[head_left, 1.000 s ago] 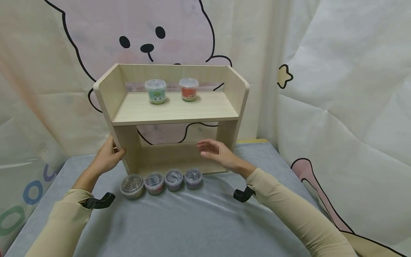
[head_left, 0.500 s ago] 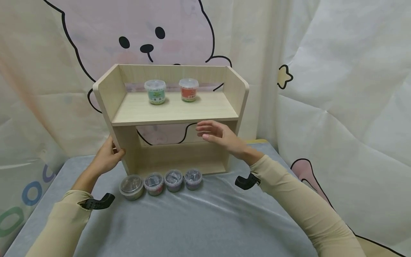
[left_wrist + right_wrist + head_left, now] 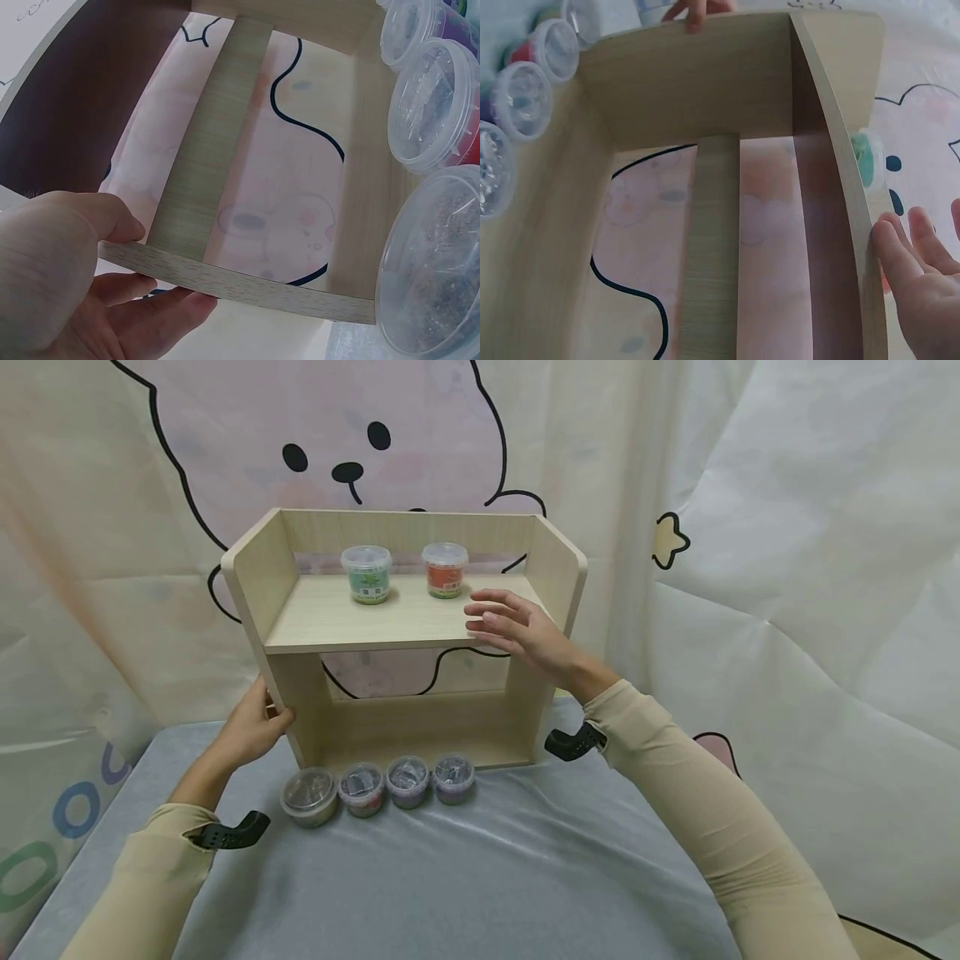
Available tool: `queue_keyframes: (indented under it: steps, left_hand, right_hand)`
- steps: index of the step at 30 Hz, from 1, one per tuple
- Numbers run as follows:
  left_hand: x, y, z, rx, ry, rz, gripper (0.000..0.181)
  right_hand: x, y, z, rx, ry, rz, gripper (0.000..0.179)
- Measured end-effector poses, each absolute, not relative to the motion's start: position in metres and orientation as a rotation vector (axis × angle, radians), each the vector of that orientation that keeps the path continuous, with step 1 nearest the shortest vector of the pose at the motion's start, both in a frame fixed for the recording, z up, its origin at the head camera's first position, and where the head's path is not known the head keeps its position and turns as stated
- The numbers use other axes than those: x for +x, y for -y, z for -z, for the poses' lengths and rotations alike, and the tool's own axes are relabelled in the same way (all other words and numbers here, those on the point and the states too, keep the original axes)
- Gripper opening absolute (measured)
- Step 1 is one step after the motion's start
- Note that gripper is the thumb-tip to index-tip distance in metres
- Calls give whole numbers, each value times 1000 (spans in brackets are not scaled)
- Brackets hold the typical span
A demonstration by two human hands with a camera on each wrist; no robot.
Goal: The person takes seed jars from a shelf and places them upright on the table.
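A two-tier wooden shelf (image 3: 405, 625) stands upright on the table. My left hand (image 3: 251, 727) grips the edge of its left side panel; in the left wrist view the thumb lies on one face and the fingers (image 3: 157, 315) on the other. Before the upper board, at its right end, my right hand (image 3: 525, 635) hovers with loosely bent, spread fingers and holds nothing. Whether its fingertips touch the board I cannot tell. On the upper board stand a green-labelled tub (image 3: 367, 577) and, nearer that hand, a red-labelled tub (image 3: 446, 572), both with clear lids.
Several lidded tubs stand in a row before the shelf's base, from a wider one (image 3: 309, 797) at the left to a smaller one (image 3: 453, 778) at the right. A grey-blue cloth (image 3: 420, 885) covers the table. Printed curtains (image 3: 810, 568) hang behind and at the sides.
My right hand has risen from the lower compartment to the level of the upper board. The left hand keeps its hold on the side panel, and the tubs stay put.
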State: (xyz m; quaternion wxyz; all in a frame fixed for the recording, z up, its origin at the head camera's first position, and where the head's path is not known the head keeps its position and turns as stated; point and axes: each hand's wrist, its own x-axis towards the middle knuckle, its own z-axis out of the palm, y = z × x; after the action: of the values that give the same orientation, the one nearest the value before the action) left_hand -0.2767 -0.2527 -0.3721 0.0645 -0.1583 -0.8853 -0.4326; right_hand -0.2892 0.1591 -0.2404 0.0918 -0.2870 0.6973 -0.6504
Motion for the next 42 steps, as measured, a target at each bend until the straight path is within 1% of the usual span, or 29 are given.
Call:
queue_keyframes:
  steps: [11,15,20,27,33,42]
  left_hand:
    - [-277,253,372,-486,2665,1295,74]
    - [-277,254,371,-485,2666,1301,75]
    - [-277,253,372,-487,2672,1286,73]
    - [-278,252,372,-489,2675,1294,72]
    - [-281,251,374,-521,2673,1278,71]
    - [-282,256,375,-502,2664,1286,69]
  right_hand:
    - [-319,-146,222,-692,-2103,2024,53]
    - [-334,-142,220,-613,-2124,2056,57]
    - [-352,-139,220,-551,-2194,2046,58]
    - [-369,-133,217,-400,-2166,2076,62]
    - [-381,-130,221,-367,-2136,2119,64]
    - [-391,-119,220,-447,-2150,2032,80]
